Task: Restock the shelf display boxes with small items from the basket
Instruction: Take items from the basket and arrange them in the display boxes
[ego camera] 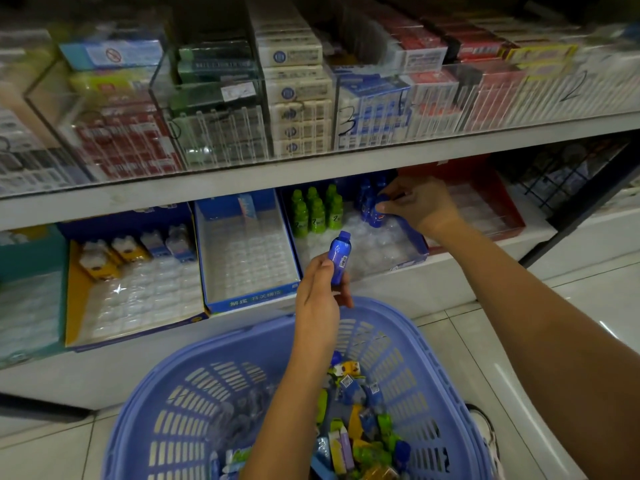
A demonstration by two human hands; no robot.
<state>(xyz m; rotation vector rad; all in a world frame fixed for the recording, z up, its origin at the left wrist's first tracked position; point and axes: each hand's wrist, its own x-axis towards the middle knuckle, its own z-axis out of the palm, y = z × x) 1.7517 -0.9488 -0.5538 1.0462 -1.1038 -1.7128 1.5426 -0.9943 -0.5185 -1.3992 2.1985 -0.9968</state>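
Note:
A blue plastic basket sits on the floor in front of me, holding several small mixed items. My left hand is above the basket's far rim, gripping a small blue bottle upright. My right hand reaches into a blue display box on the lower shelf and pinches another small blue bottle among those standing there. Several small green bottles stand in the same box to the left.
A blue display box with a bare plastic tray sits left of it. Further left, a yellow-edged box holds a few small bottles at the back. A red box lies to the right. The upper shelf carries clear cases of packets.

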